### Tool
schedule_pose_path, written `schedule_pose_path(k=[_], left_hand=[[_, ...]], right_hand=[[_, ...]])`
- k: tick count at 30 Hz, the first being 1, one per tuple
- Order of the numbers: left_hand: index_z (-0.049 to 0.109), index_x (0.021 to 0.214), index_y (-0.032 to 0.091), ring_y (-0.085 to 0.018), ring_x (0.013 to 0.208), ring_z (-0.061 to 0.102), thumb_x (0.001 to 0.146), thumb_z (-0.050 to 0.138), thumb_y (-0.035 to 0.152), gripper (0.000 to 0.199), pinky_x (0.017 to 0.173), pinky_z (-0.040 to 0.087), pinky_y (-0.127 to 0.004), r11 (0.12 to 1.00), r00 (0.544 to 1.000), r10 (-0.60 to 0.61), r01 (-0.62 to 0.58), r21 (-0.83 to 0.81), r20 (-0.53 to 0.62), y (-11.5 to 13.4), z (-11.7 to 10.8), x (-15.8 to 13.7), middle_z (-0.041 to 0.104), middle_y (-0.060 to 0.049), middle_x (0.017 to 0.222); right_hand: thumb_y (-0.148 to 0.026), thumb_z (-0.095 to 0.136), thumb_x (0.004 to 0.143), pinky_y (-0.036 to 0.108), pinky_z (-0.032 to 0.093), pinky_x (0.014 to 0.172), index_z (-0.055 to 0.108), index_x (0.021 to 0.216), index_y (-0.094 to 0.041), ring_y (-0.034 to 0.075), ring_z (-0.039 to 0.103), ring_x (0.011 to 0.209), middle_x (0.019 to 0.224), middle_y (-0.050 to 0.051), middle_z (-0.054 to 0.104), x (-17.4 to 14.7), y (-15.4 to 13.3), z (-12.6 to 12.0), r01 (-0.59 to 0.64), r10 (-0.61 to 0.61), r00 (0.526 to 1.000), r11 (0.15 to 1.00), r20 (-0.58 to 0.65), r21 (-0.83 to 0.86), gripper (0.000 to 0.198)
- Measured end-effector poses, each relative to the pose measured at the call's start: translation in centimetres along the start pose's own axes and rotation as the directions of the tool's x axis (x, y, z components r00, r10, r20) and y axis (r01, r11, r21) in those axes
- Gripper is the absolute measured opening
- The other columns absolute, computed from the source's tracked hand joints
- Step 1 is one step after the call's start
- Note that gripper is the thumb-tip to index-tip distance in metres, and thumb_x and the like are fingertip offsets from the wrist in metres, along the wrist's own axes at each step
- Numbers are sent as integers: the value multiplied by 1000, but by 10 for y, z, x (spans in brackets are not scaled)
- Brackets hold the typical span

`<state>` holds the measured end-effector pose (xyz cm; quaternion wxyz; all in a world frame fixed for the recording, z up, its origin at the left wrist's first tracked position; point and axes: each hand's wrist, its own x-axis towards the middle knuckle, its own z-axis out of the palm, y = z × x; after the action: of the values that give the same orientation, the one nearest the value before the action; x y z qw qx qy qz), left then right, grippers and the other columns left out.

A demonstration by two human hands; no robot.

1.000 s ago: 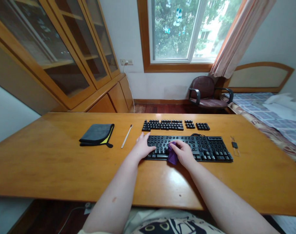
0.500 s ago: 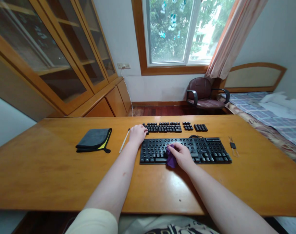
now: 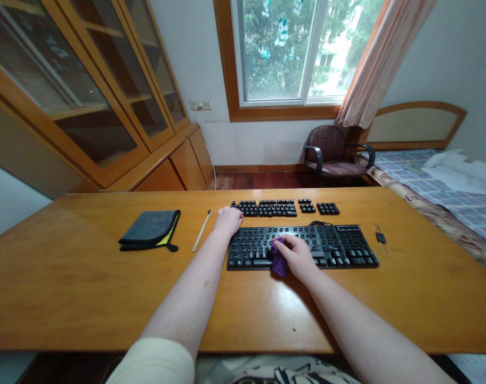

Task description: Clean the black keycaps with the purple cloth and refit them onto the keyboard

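Note:
A black keyboard (image 3: pixel 243 248) lies flat on the wooden desk; many of its upper and left positions show bare small stems, while caps cover the lower right. My right hand (image 3: pixel 299 256) pinches a purple cloth (image 3: pixel 280 262) against the lower middle of the keyboard. At the keyboard's upper left corner, my left hand (image 3: pixel 228 221) is closed with the fingers curled, close to the left end of the loose keycaps (image 3: pixel 269 208). Whatever those fingers hold, if anything, is hidden. The loose keycaps stand in rows behind the keyboard.
A folded grey cloth (image 3: pixel 149 229) with black and yellow edging lies on the left of the desk (image 3: pixel 87 288). Beside it is a thin white brush-like stick (image 3: pixel 202 230). Right of the keyboard sits a small wire keycap puller (image 3: pixel 381 238). Behind the desk stands a chair (image 3: pixel 334 152).
My left hand has shifted slightly right and toward the keyboard's corner, its fingers drawn closer together. The right hand keeps the purple cloth at nearly the same spot. The view has shifted slightly.

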<state>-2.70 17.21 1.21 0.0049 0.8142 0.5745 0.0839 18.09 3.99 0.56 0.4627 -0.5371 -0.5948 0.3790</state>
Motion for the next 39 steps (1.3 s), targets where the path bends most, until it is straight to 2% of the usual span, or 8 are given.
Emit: schedule_pose_path(k=[8,11,14,17,21,27,31,39], left_hand=[[70,88,25,-22,92,61,74,57,23,20,83,44,-32,998,1000,18,-19,-65,-17,9,-12,-3,70,-4,93],[68,90,24,-20,91,61,77,56,24,18,82,46,-30,973,992,61,-82,-215,-106,25,-25,-15,69,-3,96],[66,91,22,-14,75,62,78,56,24,16,75,49,-28,844,974,59,-166,-510,-220,47,-32,-39,66,-2,93],[66,87,21,-12,74,62,77,58,21,13,73,51,-26,689,963,-27,-175,-703,-267,68,-29,-67,65,-2,90],[66,85,19,-14,77,62,75,60,19,11,73,52,-28,537,968,-99,-144,-831,-231,81,-13,-90,64,-3,87],[64,88,17,-15,82,61,71,65,19,17,78,52,-30,345,981,-92,-128,-930,-169,83,-1,-91,64,-5,90],[62,92,17,-14,80,61,71,65,19,21,78,51,-29,298,976,-133,-124,-946,-170,85,0,-92,63,-6,93],[65,87,17,-13,77,63,68,68,16,20,76,52,-27,215,986,-138,-63,-975,-94,87,2,-93,67,-3,82]], right_hand=[[-36,56,79,32,46,75,67,84,-18,21,62,80,84,6,69,0,3,1,10,-10,1000,1000,-3,9,22],[-36,56,79,32,47,75,67,85,-18,21,62,81,85,6,69,0,2,1,9,-9,1000,1000,-2,20,22],[-36,56,80,33,47,77,67,86,-18,21,62,81,85,6,69,0,1,1,9,-8,1000,999,-10,44,22],[-37,55,80,35,47,79,67,90,-18,21,63,83,87,6,70,1,2,0,1,0,1000,998,-21,69,25],[-36,51,83,38,43,91,65,103,-22,22,60,98,103,6,68,1,3,-2,38,-35,999,994,-25,107,29],[-33,49,85,41,35,101,59,117,-28,21,53,112,119,3,61,-1,-3,-5,141,-153,984,982,89,122,34],[-32,53,82,43,38,98,60,116,-25,23,55,109,116,6,62,-1,-6,-5,124,-138,981,986,136,110,36],[-30,67,69,38,47,85,71,90,-22,22,64,88,92,4,71,-1,-10,-5,-15,5,998,986,60,168,22]])
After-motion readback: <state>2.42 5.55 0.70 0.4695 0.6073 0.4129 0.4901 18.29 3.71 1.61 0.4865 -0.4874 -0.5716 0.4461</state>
